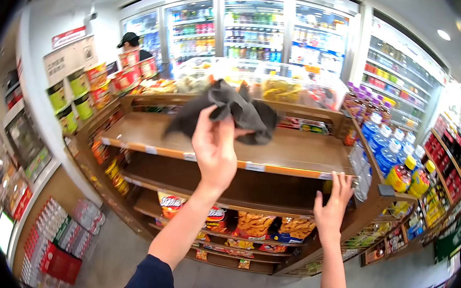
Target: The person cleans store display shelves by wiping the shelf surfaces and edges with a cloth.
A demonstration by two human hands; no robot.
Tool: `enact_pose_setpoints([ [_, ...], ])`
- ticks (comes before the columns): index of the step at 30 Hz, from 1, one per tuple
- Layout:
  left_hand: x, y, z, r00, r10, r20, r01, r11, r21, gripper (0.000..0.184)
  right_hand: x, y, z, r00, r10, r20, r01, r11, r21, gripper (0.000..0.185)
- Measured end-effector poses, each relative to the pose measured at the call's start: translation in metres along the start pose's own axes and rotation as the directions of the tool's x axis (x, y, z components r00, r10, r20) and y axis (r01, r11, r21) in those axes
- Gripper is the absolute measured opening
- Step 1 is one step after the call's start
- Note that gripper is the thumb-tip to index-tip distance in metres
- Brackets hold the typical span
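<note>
My left hand is closed on a crumpled dark grey cloth, lifted in front of the top board of a brown shelf unit. The cloth's edges are smeared by motion. Below and behind it runs the wooden top shelf board, with small price labels along its front edge. My right hand is at the right end of that front edge, fingers spread and fingertips at the edge. Its palm faces the darker second shelf. Whether the cloth touches the board I cannot tell.
Snack bags fill the lower shelves. Blue-capped bottles crowd the right side; green and red tubs stand at left. Behind are a clear bin of goods and drink fridges. A person in a cap is back left.
</note>
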State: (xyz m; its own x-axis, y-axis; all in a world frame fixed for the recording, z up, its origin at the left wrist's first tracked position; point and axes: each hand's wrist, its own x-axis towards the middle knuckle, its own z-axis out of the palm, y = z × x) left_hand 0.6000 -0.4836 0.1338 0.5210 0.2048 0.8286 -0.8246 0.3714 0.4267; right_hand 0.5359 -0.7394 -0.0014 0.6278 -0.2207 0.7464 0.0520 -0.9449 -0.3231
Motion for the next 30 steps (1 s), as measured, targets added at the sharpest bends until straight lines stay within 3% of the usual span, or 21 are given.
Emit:
enact_pose_setpoints([
  [1, -0.010, 0.003, -0.011, 0.999, -0.013, -0.039, 0.013, 1.000, -0.003, 0.019, -0.001, -0.001, 0.001, 1.000, 0.004, 0.004, -0.004, 1.000, -0.003, 0.067],
  [3, -0.035, 0.015, -0.034, 0.989, -0.097, -0.115, 0.112, 0.986, 0.126, 0.021, -0.004, -0.001, 0.004, 1.000, -0.013, -0.003, 0.013, 1.000, 0.029, 0.070],
  [5, -0.071, 0.031, -0.061, 0.982, -0.085, -0.168, 0.132, 0.947, 0.294, 0.021, -0.006, 0.002, 0.008, 0.999, -0.036, -0.005, 0.037, 0.995, 0.090, 0.077],
  [7, -0.113, 0.051, -0.085, 0.970, -0.086, -0.226, 0.152, 0.944, 0.294, 0.019, -0.014, -0.005, 0.013, 0.997, 0.001, -0.071, 0.013, 0.979, 0.202, 0.077],
  [9, -0.161, 0.068, -0.110, 0.914, -0.205, -0.350, 0.306, 0.915, 0.264, 0.015, -0.034, -0.022, 0.013, 0.982, -0.034, -0.184, 0.080, 0.966, 0.246, 0.068],
  [10, -0.185, 0.074, -0.122, 0.873, -0.255, -0.416, 0.357, 0.915, 0.188, 0.015, -0.051, -0.037, 0.016, 0.988, -0.034, -0.151, 0.084, 0.937, 0.340, 0.065],
  [11, -0.208, 0.080, -0.133, 0.827, -0.306, -0.472, 0.398, 0.911, 0.107, 0.015, -0.072, -0.057, 0.017, 0.993, -0.031, -0.114, 0.077, 0.899, 0.431, 0.062],
  [12, -0.228, 0.092, -0.146, 0.783, -0.373, -0.498, 0.502, 0.851, 0.152, 0.015, -0.098, -0.074, 0.023, 0.989, -0.137, 0.061, 0.073, 0.796, 0.601, 0.062],
  [13, -0.253, 0.100, -0.156, 0.765, -0.361, -0.534, 0.505, 0.850, 0.150, 0.015, -0.126, -0.096, 0.026, 0.941, -0.262, 0.215, 0.018, 0.673, 0.740, 0.062],
  [14, -0.276, 0.105, -0.167, 0.718, -0.425, -0.551, 0.569, 0.814, 0.114, 0.017, -0.154, -0.137, 0.022, 0.847, -0.266, 0.459, -0.219, 0.612, 0.759, 0.070],
  [15, -0.289, 0.112, -0.174, 0.672, -0.489, -0.556, 0.628, 0.774, 0.077, 0.019, -0.178, -0.180, 0.017, 0.758, -0.325, 0.565, -0.347, 0.533, 0.772, 0.082],
  [17, -0.300, 0.136, -0.179, 0.620, -0.509, -0.597, 0.613, 0.789, -0.036, 0.020, -0.225, -0.226, 0.027, 0.677, -0.429, 0.598, -0.462, 0.385, 0.799, 0.081],
  [19, -0.316, 0.155, -0.192, 0.618, -0.511, -0.598, 0.647, 0.763, 0.016, 0.022, -0.243, -0.258, 0.026, 0.615, -0.396, 0.682, -0.486, 0.491, 0.723, 0.068],
  [20, -0.317, 0.165, -0.197, 0.612, -0.502, -0.611, 0.652, 0.758, 0.031, 0.021, -0.255, -0.261, 0.030, 0.581, -0.406, 0.705, -0.488, 0.519, 0.702, 0.053],
  [21, -0.320, 0.171, -0.203, 0.614, -0.475, -0.630, 0.641, 0.766, 0.047, 0.021, -0.262, -0.266, 0.030, 0.602, -0.436, 0.669, -0.435, 0.523, 0.733, 0.040],
  [25, -0.329, 0.198, -0.225, 0.612, -0.466, -0.639, 0.624, 0.781, 0.028, 0.026, -0.274, -0.272, 0.022, 0.504, -0.416, 0.757, -0.585, 0.481, 0.653, 0.025],
  [26, -0.332, 0.202, -0.233, 0.676, -0.422, -0.604, 0.634, 0.751, 0.186, 0.031, -0.277, -0.268, 0.025, 0.451, -0.357, 0.818, -0.613, 0.542, 0.575, 0.022],
  [27, -0.335, 0.207, -0.241, 0.736, -0.384, -0.557, 0.624, 0.704, 0.340, 0.038, -0.279, -0.275, 0.019, 0.455, -0.361, 0.814, -0.709, 0.407, 0.577, 0.024],
  [28, -0.336, 0.213, -0.246, 0.737, -0.393, -0.551, 0.627, 0.701, 0.339, 0.038, -0.281, -0.278, 0.017, 0.443, -0.365, 0.819, -0.748, 0.353, 0.562, 0.025],
  [30, -0.340, 0.223, -0.256, 0.783, -0.468, -0.410, 0.621, 0.550, 0.559, 0.054, -0.281, -0.288, 0.008, 0.407, -0.347, 0.845, -0.822, 0.264, 0.505, 0.017],
])
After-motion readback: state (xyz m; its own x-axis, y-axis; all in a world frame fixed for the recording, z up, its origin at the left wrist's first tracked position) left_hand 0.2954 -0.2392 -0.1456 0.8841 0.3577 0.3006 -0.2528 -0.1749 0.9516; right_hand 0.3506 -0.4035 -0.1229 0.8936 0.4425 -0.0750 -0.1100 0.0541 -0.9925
